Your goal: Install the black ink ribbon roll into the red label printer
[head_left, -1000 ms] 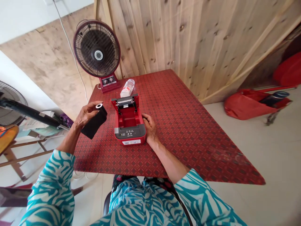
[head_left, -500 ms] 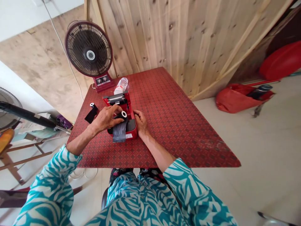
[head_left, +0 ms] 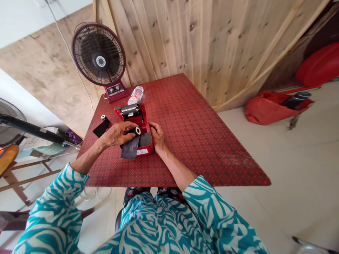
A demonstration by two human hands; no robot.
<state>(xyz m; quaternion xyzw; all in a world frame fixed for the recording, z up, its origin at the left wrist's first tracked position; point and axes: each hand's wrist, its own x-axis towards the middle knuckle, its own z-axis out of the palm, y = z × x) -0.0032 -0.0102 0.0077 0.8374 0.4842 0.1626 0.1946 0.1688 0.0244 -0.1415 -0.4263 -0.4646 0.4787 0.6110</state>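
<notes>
Head cam: 2 rolls [head_left: 131, 143] (1 pinched, L hand [head_left: 116, 135]), R hand [head_left: 158, 137] half-open against 1 printer [head_left: 145, 140].

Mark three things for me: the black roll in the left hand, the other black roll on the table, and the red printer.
Held black roll [head_left: 130, 147]: head view, on its hanging strip.
Other black roll [head_left: 101, 128]: head view, on its strip.
Red printer [head_left: 144, 140]: head view, dark front panel.

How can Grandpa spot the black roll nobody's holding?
Find the red patterned table, then the open red plastic machine on it. Left of that, near the table's edge, lies a black roll with a white core. Unlike the other black roll, in the left hand, it's unheld.
</notes>
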